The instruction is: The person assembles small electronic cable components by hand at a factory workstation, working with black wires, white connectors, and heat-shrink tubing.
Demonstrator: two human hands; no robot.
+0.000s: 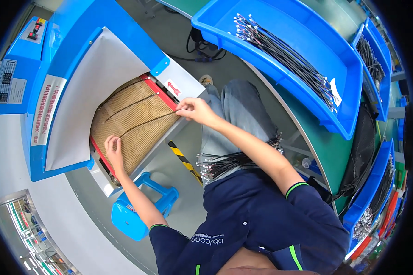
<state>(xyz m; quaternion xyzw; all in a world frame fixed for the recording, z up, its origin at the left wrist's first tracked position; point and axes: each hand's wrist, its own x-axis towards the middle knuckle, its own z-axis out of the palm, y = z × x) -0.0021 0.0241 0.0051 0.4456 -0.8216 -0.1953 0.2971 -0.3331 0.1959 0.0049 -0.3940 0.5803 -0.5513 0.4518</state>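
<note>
A thin black cable (147,122) is stretched over the brown mesh conveyor belt (137,142), between my two hands. My right hand (195,110) pinches its right end above the belt's red edge. My left hand (114,149) has its fingertips closed at the left end, low over the near part of the belt. Further in, another thin black cable (131,107) lies on the mesh, with a small light connector at its right end. More dark cable lies at the hood's opening. Across my lap rests a bundle of black cables (231,164) with white connectors.
The blue machine's white hood flap (85,101) hangs over the belt. A blue stool (128,220) stands below. To the right, a green table (303,121) carries a blue tray (307,41) of cables; more blue trays stand beyond. Yellow-black tape (184,160) marks the floor.
</note>
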